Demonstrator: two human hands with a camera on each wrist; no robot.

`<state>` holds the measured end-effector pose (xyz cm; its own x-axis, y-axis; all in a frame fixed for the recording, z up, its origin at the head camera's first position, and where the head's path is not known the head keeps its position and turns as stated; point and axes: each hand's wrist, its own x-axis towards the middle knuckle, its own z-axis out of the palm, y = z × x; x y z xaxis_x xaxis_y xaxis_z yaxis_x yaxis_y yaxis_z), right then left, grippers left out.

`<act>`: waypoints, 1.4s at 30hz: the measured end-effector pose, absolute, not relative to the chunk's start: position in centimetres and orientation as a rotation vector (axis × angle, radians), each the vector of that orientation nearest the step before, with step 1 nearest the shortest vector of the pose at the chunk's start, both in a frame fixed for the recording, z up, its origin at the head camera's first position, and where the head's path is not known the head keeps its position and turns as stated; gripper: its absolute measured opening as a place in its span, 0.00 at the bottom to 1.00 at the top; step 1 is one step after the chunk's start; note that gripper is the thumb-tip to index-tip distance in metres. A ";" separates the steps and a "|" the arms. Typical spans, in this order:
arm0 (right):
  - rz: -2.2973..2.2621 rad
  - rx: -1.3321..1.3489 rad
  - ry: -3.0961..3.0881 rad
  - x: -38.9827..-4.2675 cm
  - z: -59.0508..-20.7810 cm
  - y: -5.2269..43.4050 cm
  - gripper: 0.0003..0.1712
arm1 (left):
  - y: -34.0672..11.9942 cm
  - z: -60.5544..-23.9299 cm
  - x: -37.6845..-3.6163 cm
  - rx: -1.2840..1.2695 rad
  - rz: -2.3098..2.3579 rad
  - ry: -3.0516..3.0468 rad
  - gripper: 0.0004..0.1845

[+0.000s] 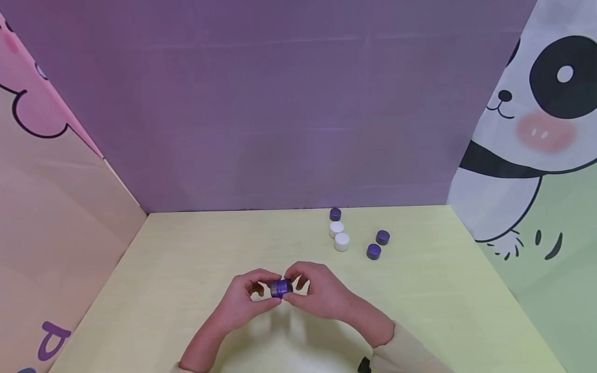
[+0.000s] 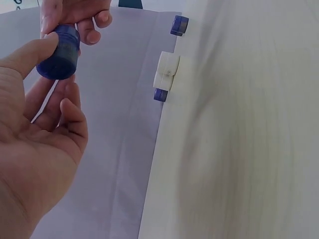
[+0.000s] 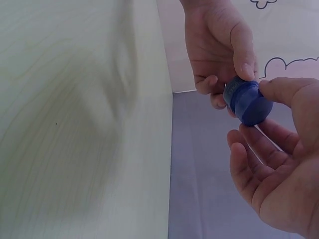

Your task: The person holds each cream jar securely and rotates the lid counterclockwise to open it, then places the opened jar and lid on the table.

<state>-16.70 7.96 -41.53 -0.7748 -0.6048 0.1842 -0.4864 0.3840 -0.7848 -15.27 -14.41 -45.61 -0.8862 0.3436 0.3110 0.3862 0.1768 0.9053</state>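
A small dark purple-blue round jar with a ridge around its middle (image 1: pixel 281 288) is held up over the table between both hands. My left hand (image 1: pixel 244 295) pinches its left end between thumb and fingers. On the other end, the thumb and fingertips of my right hand (image 1: pixel 322 292) grip what looks like the lid. In the left wrist view the jar (image 2: pixel 60 55) shows its rounded base beside the left thumb. The right wrist view shows the flat blue end of the jar (image 3: pixel 253 107) facing the right palm.
Farther back stand two white round pieces (image 1: pixel 342 242), close together, with a purple one (image 1: pixel 335 214) behind them. Two more purple pieces (image 1: pixel 373 252) sit to their right. A purple wall (image 1: pixel 298 114) borders the pale table (image 1: pixel 196 248) at the back; printed panels flank it.
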 end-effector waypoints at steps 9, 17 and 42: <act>-1.369 -0.996 2.521 -16.8 -41.9 8.6 0.19 | -14.4 -46.1 -15.7 -0.860 -1.935 -2.285 0.23; -1.362 -0.977 2.542 -16.7 -41.9 9.2 0.18 | -14.5 -45.7 -15.4 -0.710 -1.810 -2.476 0.18; -1.304 -0.859 2.542 -16.2 -42.8 10.0 0.21 | -18.4 -44.4 -18.5 -0.247 -1.433 -2.810 0.20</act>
